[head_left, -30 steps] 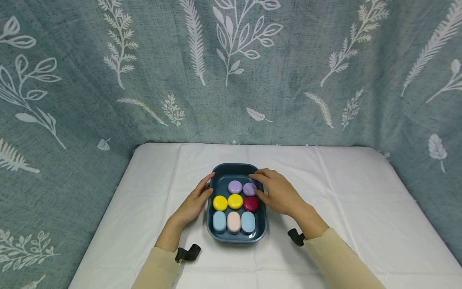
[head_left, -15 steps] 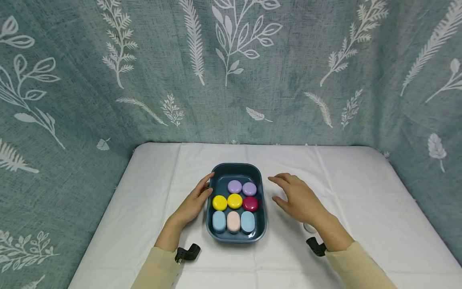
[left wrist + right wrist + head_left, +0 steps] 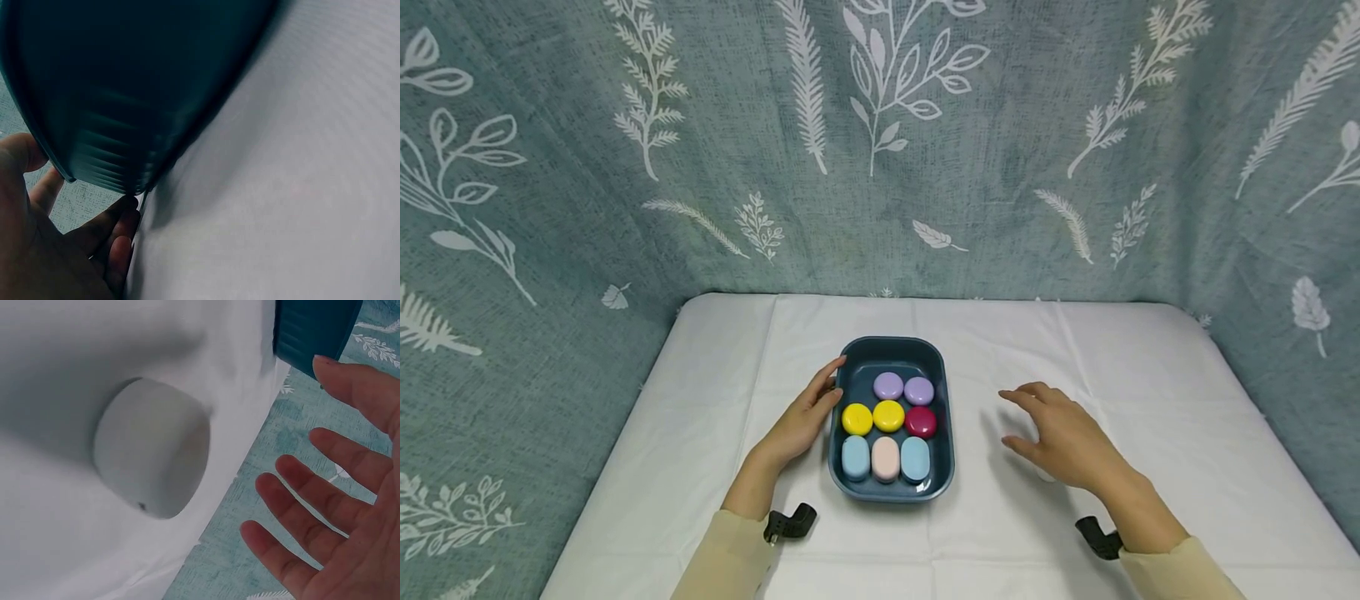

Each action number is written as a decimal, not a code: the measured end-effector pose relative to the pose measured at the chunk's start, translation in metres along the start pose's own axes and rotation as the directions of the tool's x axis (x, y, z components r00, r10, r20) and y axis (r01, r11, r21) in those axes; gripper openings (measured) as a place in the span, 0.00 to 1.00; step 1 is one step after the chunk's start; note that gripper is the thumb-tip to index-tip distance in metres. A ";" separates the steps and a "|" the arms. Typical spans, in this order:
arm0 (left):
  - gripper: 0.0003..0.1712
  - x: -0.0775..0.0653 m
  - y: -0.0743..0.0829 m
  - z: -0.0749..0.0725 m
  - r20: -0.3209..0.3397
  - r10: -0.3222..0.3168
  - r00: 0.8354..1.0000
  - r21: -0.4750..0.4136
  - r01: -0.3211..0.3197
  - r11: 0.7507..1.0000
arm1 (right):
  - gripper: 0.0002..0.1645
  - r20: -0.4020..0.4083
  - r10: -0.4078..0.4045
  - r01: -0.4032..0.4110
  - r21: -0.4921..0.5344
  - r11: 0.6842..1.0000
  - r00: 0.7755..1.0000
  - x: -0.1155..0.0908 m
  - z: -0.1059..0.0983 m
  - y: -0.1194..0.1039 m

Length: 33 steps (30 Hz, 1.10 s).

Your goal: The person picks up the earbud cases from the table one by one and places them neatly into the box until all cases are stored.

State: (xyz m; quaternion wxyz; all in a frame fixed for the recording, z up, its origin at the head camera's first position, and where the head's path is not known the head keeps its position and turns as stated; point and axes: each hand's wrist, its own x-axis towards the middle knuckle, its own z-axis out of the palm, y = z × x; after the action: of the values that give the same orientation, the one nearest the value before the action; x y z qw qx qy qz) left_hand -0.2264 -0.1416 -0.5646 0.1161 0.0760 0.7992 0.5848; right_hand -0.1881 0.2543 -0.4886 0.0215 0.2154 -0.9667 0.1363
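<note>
A dark blue rectangular tray [image 3: 891,492] lies on the white cloth. Inside, two purple discs [image 3: 888,386] form the far row. Two yellow discs [image 3: 857,419] and a dark red disc [image 3: 921,422] make the middle one, with two light blue oval pieces [image 3: 856,458] and a pink oval piece [image 3: 885,459] nearest me. My left hand [image 3: 801,422] touches the tray's left side with loosely spread fingers. My right hand [image 3: 1067,437] hovers right of the tray, fingers apart and holding nothing. Below it stands a small white round-sided object [image 3: 150,447], mostly hidden in the head view.
The white-covered table [image 3: 760,333] extends on both sides of the tray. A green curtain [image 3: 880,217] with white leaf patterns hangs behind and beside it. Black wrist cameras [image 3: 790,523] sit at both cuffs.
My right hand has left the tray's right rim and moved right and nearer to me, above the white object. The left hand stays on the tray, and the pieces inside keep their places.
</note>
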 end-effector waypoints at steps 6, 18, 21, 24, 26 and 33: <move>0.28 0.000 0.000 -0.001 0.003 0.000 1.000 -0.007 0.000 1.000 | 0.39 0.040 0.035 -0.035 -0.004 0.999 0.999 -0.014 -0.001 0.008; 0.29 0.000 -0.001 -0.002 0.003 -0.012 1.000 0.001 0.012 1.000 | 0.40 0.130 0.129 -0.130 -0.005 0.992 0.983 -0.037 0.003 0.020; 0.29 0.001 -0.002 -0.002 0.003 -0.012 1.000 0.002 0.012 1.000 | 0.38 0.143 0.145 -0.147 0.004 0.989 0.979 -0.040 0.005 0.022; 0.29 0.001 -0.001 -0.002 0.003 -0.012 1.000 0.008 0.012 1.000 | 0.36 0.139 0.146 -0.149 0.011 0.989 0.980 -0.041 0.007 0.023; 0.28 0.001 -0.001 -0.002 0.003 -0.012 1.000 0.010 0.012 1.000 | 0.35 0.134 0.144 -0.147 0.014 0.989 0.980 -0.041 0.008 0.024; 0.28 0.000 -0.001 -0.002 0.005 -0.014 1.000 0.006 0.014 1.000 | 0.34 0.133 0.146 -0.151 0.032 0.988 0.980 -0.041 0.009 0.024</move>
State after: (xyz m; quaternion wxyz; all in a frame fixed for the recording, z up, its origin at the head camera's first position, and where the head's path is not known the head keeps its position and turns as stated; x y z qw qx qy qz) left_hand -0.2273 -0.1435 -0.5645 0.1222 0.0723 0.8011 0.5814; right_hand -0.1605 0.2896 -0.5072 -0.0566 0.1515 -0.9764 0.1434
